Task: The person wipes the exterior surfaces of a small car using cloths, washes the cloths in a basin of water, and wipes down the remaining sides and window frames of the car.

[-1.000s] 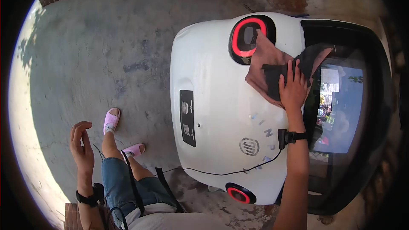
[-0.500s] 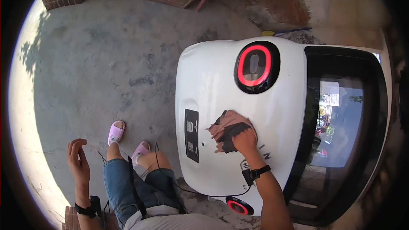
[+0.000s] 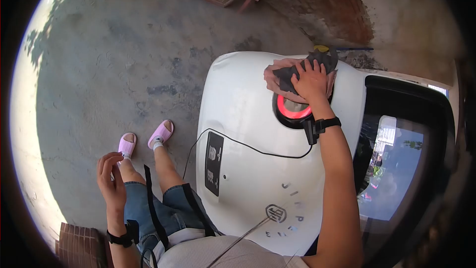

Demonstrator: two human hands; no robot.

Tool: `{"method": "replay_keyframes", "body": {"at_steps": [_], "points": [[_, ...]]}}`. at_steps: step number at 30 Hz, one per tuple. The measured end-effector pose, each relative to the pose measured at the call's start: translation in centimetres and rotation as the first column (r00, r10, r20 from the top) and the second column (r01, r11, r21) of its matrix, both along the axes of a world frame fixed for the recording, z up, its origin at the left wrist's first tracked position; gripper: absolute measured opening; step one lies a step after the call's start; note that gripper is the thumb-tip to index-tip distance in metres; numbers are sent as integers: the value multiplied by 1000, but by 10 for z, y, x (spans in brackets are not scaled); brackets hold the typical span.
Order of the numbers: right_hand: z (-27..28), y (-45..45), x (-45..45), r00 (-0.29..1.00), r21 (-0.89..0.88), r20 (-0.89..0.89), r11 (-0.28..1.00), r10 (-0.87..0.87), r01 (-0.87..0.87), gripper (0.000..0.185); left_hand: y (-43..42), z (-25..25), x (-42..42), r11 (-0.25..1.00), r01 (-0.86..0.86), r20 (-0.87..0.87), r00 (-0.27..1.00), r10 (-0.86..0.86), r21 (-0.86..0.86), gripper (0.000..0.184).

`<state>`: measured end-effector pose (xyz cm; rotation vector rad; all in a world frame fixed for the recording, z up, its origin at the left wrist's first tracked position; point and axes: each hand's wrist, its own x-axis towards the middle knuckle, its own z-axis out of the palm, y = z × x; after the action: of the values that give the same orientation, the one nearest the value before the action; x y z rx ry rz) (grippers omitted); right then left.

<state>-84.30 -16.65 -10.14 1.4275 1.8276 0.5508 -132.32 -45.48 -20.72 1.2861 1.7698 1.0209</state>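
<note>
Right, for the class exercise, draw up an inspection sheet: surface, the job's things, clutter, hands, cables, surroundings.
Surface: rear of the white car, smooth and rounded, with lettering.
Job's things: pink-and-dark cloth, bunched, covering part of the tail light.
Clutter: thin blue item beyond the car; cannot tell what it is.
Hands: right hand spread on the cloth; left hand off the car, holding nothing.
Cables: black cable from the right-wrist device across the car.
Surroundings: grey floor, brickwork.
</note>
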Motion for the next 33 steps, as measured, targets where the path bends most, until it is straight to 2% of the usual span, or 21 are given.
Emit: {"method": "replay_keyframes", "body": {"at_steps": [5,7,8,9,10,11,13,15,17,18,20,21,23,24,25,26,28,29,30,31,33], "points": [[-56,-99,-24,936,-467,100,846,339,-256,48,-1,1,-24,998,-23,-84,996,28,57,23],[-84,-150,46,886,-440,-342,780,312,-445,48,-5,-12,-44,996,-67,-86,994,72,54,23],[-43,-147,5,994,-637,-100,763,53,-105,46,-10,-21,-53,994,-95,-100,990,100,53,23],[1,-143,-43,965,-721,192,641,-178,262,45,-14,-28,-60,991,-122,-115,985,126,46,23],[17,-142,-27,970,-455,-236,889,-65,-51,46,-16,-31,-65,991,-128,-136,982,132,40,23],[38,-139,-2,805,-27,-563,970,186,-243,47,-16,-32,-65,991,-128,-132,983,131,30,23],[67,-94,10,968,25,-133,977,213,-212,49,-12,-34,-64,985,-169,-136,976,172,36,23],[70,-30,34,968,144,-94,965,232,-218,55,-6,-22,-50,984,-178,-148,973,177,4,23],[54,18,37,995,106,9,990,-100,98,56,-8,-18,-33,990,-142,-92,986,141,3,24],[43,37,29,996,88,3,992,-91,90,56,-13,-17,-26,992,-123,-102,987,121,-13,24],[19,69,7,927,-23,136,934,-351,357,54,-25,-15,-19,990,-127,-102,988,120,-68,25],[-3,80,3,928,-47,142,934,-345,355,54,-31,-16,-17,988,-116,-91,990,107,-97,26],[-56,81,-6,857,-82,371,907,-357,413,54,-44,-22,-21,983,-125,-105,988,112,-133,27],[-89,67,-4,853,-133,478,942,-211,308,59,-51,-23,-26,979,-141,-107,986,126,-147,27],[-120,39,-18,761,-194,647,958,-38,212,62,-57,-26,-31,974,-159,-110,984,143,-160,27],[-154,8,-12,834,-176,549,967,-56,182,62,-62,-26,-37,970,-169,-117,982,150,-172,27],[-189,-64,-28,945,-340,327,933,-3,121,65,-73,-26,-55,963,-190,-187,970,155,-188,27],[-205,-103,-13,997,-415,-48,909,-56,31,67,-80,-29,-65,958,-192,-184,971,154,-211,27],[-196,-138,-28,992,-558,-25,825,-126,90,69,-85,-34,-76,953,-207,-181,969,168,-222,26],[-187,-176,-30,998,-636,-55,772,-21,-19,66,-84,-38,-83,948,-228,-178,966,190,-221,25],[-161,-234,-23,999,-836,-43,548,-21,-25,69,-78,-39,-93,943,-255,-169,960,222,-213,28]]}}
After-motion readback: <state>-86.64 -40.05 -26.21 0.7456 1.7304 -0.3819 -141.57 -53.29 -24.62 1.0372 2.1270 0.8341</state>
